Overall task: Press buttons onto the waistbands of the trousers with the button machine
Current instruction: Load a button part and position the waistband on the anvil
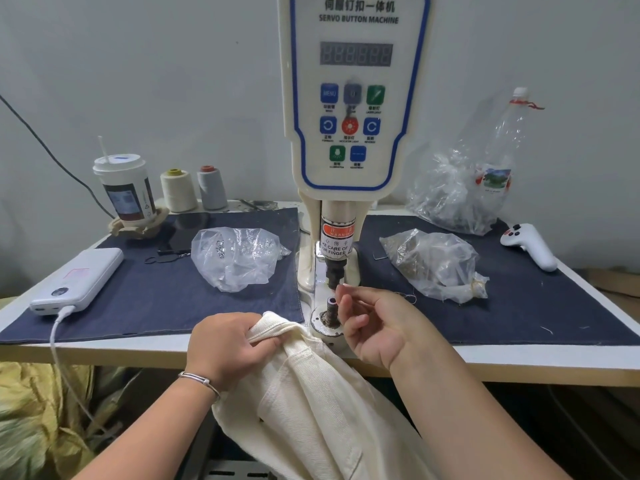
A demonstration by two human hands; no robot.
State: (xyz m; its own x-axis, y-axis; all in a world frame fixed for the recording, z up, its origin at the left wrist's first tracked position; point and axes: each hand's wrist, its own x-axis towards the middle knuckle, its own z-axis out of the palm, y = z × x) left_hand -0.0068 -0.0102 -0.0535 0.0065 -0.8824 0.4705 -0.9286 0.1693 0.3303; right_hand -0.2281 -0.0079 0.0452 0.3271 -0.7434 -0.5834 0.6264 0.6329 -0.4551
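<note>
Nearest, cream trousers hang over the tabletop front edge, waistband bunched in the gripping left hand. The right hand, fingers loosely curled, pinches something too small to tell beside the lower die. Behind, labels read "WARNING", "CARE OF", "FINGER", "SERVO BUTTON MACHINE".

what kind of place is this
Probably a small garment workshop, at a button-pressing station. A servo button machine stands on the table, thread cones sit by the wall, and the left hand grips cream trousers near the machine's die.
</note>
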